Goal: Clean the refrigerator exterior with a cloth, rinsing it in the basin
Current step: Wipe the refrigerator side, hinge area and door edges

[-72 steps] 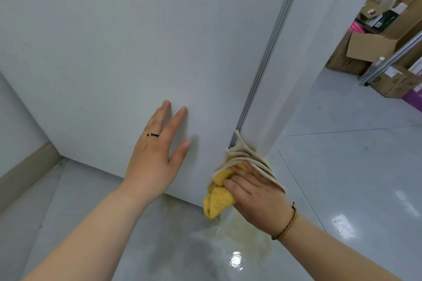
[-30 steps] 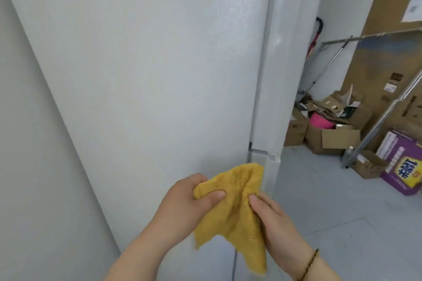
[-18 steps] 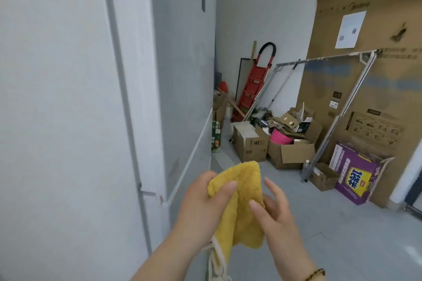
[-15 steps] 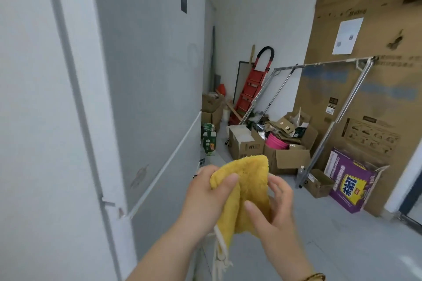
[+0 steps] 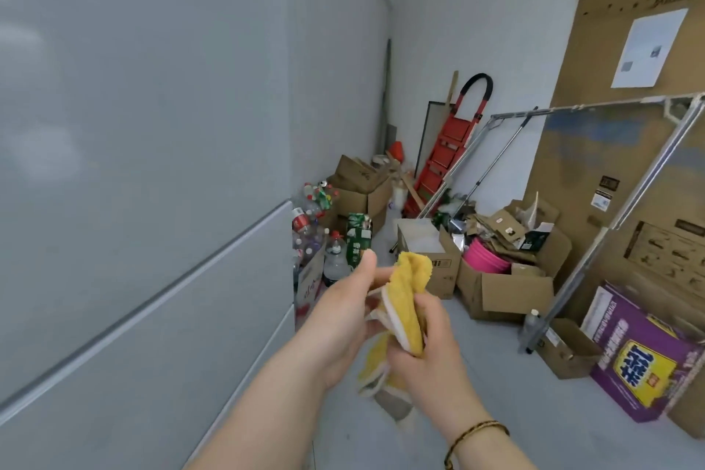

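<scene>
The yellow cloth (image 5: 409,298), pressed low on the corner of the refrigerator (image 5: 152,164) shortly before, has been lifted off and is now held in the air beside it, gripped by both the left hand (image 5: 339,324) and the right hand (image 5: 431,359), so rinsing or refolding is probably intended.

You hold the yellow cloth (image 5: 406,301), pale at its edge, in your left hand (image 5: 343,320) and right hand (image 5: 427,355). It is crumpled and folded upright, just right of the refrigerator (image 5: 152,164) and apart from it. The refrigerator front is pale grey and glossy, with one door seam.
</scene>
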Demonstrator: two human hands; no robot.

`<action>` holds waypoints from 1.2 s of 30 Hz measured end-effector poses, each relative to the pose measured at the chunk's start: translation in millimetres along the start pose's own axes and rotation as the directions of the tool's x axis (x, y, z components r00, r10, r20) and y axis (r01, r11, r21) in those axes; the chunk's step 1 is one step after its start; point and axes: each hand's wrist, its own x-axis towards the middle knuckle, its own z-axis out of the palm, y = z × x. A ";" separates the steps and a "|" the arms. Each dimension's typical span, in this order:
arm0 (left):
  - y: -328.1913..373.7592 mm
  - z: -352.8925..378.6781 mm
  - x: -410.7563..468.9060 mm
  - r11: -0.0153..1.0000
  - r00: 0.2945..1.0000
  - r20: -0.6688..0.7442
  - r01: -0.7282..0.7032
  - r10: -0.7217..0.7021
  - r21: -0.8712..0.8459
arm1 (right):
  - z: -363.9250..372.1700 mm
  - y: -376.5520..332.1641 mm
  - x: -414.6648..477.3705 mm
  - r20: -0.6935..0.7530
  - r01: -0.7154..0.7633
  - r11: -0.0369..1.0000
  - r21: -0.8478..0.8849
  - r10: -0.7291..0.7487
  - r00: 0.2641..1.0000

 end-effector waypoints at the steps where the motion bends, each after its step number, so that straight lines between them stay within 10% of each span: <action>1: -0.6 0.2 17.1 0.999 0.999 0.006 -0.036 0.036 0.040 | -4.7 6.2 19.5 -0.014 -0.023 0.998 0.052 0.023 1.000; 7: 27.3 -14.9 151.8 0.806 0.862 -0.127 -0.394 0.491 0.442 | -32.1 35.0 163.3 0.045 -0.076 0.976 0.204 0.069 0.997; 11: 49.8 -44.4 214.2 0.508 0.528 -0.254 -0.417 0.810 0.754 | -22.9 47.1 246.7 0.085 -0.132 0.933 0.334 0.110 0.990; 17: 63.8 -102.1 262.6 -0.013 0.063 0.018 -0.084 0.998 0.996 | 28.2 59.0 367.2 0.283 -0.187 0.838 0.512 0.041 0.958; 28: 97.6 -136.2 297.1 0.199 -0.196 -0.077 0.737 0.978 0.646 | 105.4 68.3 497.9 0.660 -0.266 0.680 0.684 -0.420 0.623; 36: 111.8 -146.6 303.4 0.266 -0.215 -0.183 0.907 0.959 0.327 | 161.8 28.0 484.4 0.564 -0.238 0.511 0.826 -0.746 0.354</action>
